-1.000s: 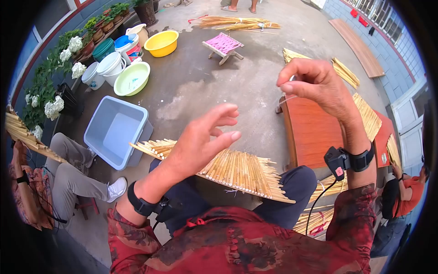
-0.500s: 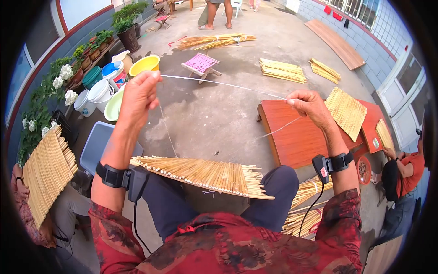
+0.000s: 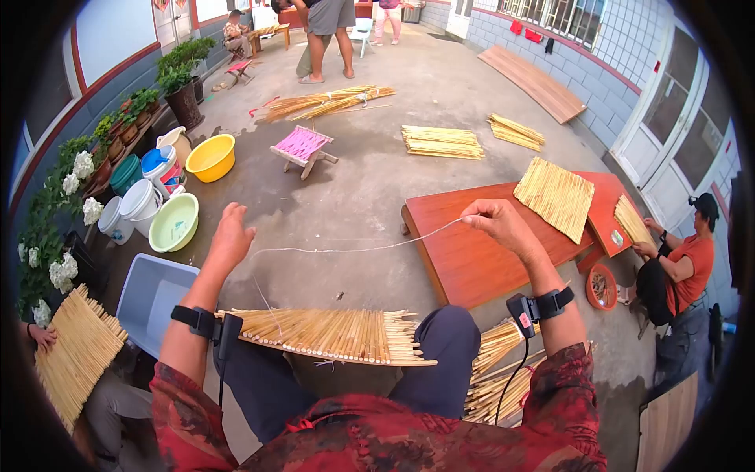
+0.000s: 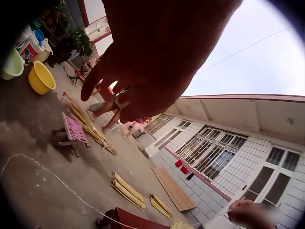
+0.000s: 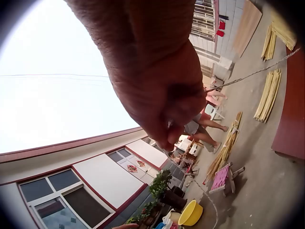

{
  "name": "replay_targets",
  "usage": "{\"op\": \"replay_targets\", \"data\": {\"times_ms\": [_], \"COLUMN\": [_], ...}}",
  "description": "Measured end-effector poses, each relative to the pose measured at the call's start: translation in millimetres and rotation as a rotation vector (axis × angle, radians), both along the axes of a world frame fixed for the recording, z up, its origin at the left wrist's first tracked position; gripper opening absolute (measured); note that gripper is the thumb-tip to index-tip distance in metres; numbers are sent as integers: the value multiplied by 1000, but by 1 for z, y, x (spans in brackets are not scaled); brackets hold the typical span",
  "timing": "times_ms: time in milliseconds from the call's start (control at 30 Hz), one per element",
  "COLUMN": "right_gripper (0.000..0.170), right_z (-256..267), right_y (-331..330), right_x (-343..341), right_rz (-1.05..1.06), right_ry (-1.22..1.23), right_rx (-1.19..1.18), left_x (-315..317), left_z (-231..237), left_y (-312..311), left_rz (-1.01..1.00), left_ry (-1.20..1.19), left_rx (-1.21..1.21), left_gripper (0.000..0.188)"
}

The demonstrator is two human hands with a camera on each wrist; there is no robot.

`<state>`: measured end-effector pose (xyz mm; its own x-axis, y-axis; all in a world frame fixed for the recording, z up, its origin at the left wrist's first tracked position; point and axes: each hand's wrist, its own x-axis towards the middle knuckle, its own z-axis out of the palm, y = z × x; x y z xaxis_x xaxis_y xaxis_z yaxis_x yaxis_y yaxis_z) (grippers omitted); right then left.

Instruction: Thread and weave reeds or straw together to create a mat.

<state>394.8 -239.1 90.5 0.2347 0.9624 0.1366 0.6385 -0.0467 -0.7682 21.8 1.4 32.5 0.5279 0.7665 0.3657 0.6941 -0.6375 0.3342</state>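
Observation:
A thin white string [image 3: 346, 251] sags through the air between my hands in the head view. My right hand [image 3: 503, 226] pinches it between thumb and fingertips, above the brown table. My left hand [image 3: 230, 237] is raised on the other side with fingers loosely spread; the left wrist view shows no string between those fingers [image 4: 90, 83]. From near the left hand the string bends down to a mat of reed stalks [image 3: 338, 334], which lies across the person's lap and has its stalks fanned out. In the right wrist view the right hand [image 5: 162, 105] partly hides the string.
A brown table [image 3: 472, 244] holding a finished-looking reed mat [image 3: 554, 198] stands front right. Bundled reeds [image 3: 491, 377] lie by the right knee. A blue-grey tub [image 3: 157, 303], basins and buckets stand left. A pink stool [image 3: 303, 148] is ahead; seated people work at both sides.
The left hand first rose, holding the string stretched towards the right hand, then came down and let it go. The string now hangs slack, and the head view has tilted up.

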Motion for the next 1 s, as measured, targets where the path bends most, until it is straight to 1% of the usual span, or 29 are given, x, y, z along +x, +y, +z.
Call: {"op": "replay_targets", "data": {"times_ms": [33,67,100,167,233,267,300,333,367,433,467,533,567,600,633,667,733,767,833,867,900,933,967,1000], "right_gripper": [18,17,17,16,16,16,16,16,17,17,18,17,17,17,15,14,14,13,14,14,14,14,14,14], "right_z": [1,2,0,-7,-3,-2,-5,-8,-9,-9,-10,-14,-16,-16,-16,-15,-24,-28,-32,-33,-33,-32,-30,-28], "right_y": [4,8,13,23,29,31,33,35,38,38,38,39,41,43,44,45,43,42,37,36,34,32,31,30], "right_x": [-13,-24,-32,-49,-66,-71,-73,-74,-75,-79,-81,-85,-88,-85,-78,-69,-46,-34,-16,-10,-8,-5,-3,-1], "right_rz": [48,98,102,214,245,265,273,311,349,381,405,414,417,428,336,242,248,249,228,199,203,169,133,131], "right_ry": [-42,-84,-91,-90,-59,-30,-27,25,76,104,133,156,177,180,159,136,91,48,73,102,103,78,53,55], "right_rx": [-32,-66,-67,-85,-111,-132,-131,-119,-110,-135,-161,-133,-100,-95,-128,-161,-110,-66,-66,-67,-73,-52,-29,-34], "left_x": [25,45,64,100,125,130,134,133,131,124,121,115,110,105,99,91,73,65,49,42,37,34,31,29], "left_z": [13,26,35,34,30,31,35,37,39,39,37,32,32,35,38,36,22,18,14,15,19,21,22,22], "left_y": [-22,-38,-51,-83,-102,-105,-108,-108,-106,-105,-104,-101,-99,-96,-91,-84,-67,-60,-51,-49,-48,-47,-45,-43], "left_rz": [-70,-199,-326,-531,-607,-597,-638,-680,-672,-606,-599,-661,-649,-594,-539,-531,-539,-534,-507,-502,-451,-400,-398,-375], "left_ry": [-46,-77,-107,-486,-605,-607,-583,-557,-561,-267,-268,-164,-164,-171,-180,-181,-129,-133,-314,-315,-285,-255,-257,-215], "left_rx": [-31,-168,-306,-873,-1095,-1092,-1237,-1381,-1377,-1111,-1113,-748,-749,-752,-750,-740,-523,-522,-697,-699,-719,-739,-744,-690], "left_gripper": [47,47,48,47,50,50,46,43,43,31,31,23,23,21,19,19,17,17,16,16,15,15,15,15]}}
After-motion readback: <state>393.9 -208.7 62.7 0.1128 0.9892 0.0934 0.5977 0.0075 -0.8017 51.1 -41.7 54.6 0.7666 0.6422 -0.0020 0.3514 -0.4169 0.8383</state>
